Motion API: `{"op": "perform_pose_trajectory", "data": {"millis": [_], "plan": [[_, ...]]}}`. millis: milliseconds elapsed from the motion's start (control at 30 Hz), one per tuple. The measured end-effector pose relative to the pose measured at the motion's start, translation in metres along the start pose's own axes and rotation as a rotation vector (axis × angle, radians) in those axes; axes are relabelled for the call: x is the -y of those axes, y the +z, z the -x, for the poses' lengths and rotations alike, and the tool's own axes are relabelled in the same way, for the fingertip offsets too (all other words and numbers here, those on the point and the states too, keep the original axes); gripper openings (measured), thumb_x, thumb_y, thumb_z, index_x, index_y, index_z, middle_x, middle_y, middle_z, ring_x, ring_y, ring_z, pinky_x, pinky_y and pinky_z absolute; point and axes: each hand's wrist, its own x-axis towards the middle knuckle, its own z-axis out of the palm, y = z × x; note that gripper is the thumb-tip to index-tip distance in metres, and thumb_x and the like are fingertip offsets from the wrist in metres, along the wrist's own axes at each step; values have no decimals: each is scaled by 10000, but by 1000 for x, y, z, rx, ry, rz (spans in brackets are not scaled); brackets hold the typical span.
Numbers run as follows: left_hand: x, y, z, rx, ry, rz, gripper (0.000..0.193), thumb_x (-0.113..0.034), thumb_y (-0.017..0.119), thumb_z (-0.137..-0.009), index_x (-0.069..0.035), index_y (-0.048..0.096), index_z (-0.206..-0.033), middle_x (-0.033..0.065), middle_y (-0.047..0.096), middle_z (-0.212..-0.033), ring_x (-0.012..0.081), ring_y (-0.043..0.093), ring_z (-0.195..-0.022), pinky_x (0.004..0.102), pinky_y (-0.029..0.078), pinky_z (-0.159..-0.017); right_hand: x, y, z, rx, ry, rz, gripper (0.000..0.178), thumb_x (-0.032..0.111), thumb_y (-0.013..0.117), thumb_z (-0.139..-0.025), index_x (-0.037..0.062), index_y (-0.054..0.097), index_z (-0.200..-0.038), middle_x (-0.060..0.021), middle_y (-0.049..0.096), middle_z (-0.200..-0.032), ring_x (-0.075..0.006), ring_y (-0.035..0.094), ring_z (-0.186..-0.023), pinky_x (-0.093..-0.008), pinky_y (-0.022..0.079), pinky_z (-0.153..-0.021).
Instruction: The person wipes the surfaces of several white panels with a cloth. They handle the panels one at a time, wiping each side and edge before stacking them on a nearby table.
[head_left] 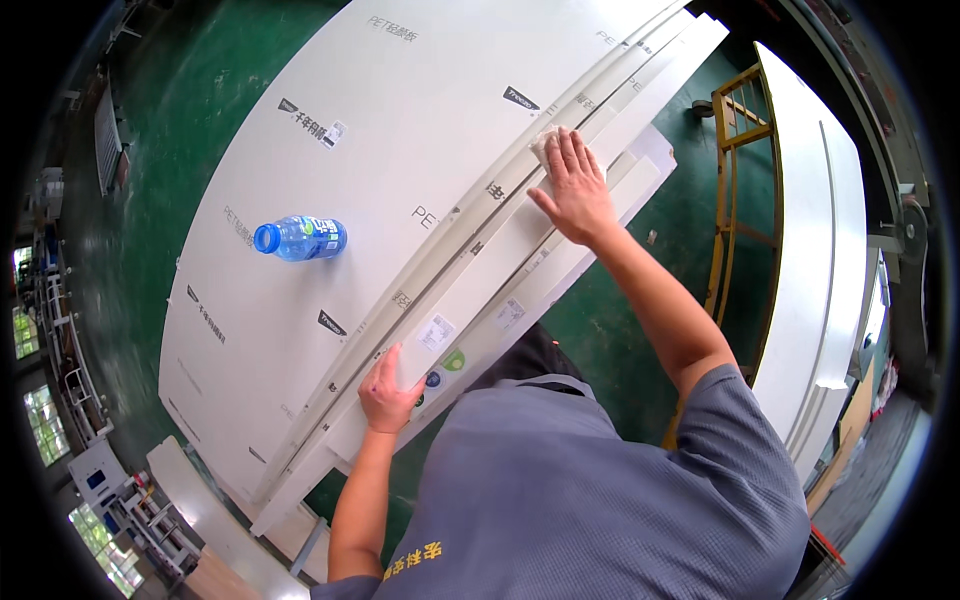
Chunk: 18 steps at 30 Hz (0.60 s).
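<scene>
Hands first: right hand flat, fingers spread, pressing a white cloth on the far end of the narrow white panel strip; left hand curled on its near end. I'd keep the left firm, wiping along the strip. Blue bottle lies left.

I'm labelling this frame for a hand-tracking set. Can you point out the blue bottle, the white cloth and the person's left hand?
blue bottle (302, 238): head view, middle of its body.
white cloth (543, 145): head view, the corner showing beside the right hand's fingers.
left hand (388, 388): head view, back of the hand.
</scene>
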Motion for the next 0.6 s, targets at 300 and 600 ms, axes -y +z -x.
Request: {"op": "perform_pose_trajectory", "data": {"millis": [300, 600], "plan": [[-5, -7, -2, -39, 49, 7, 785, -234, 911, -703, -66, 591, -1400, 160, 717, -1214, 360, 695, -1080, 447, 559, -934, 20, 0, 17, 247, -154, -37, 844, 390, 637, -973, 8, 281, -1635, -192, 262, -1717, -330, 188, -1614, -459, 143, -1311], [101, -61, 157, -164, -295, -12, 792, -122, 924, -610, -76, 610, -1335, 125, 631, -1376, 355, 578, -1290, 484, 451, -1109, 9, 5, 14, 238, -296, 198, 793, 503, 477, -1066, 54, 223, -1668, -150, 184, -1750, -328, 120, -1628, -460, 110, -1315]]}}
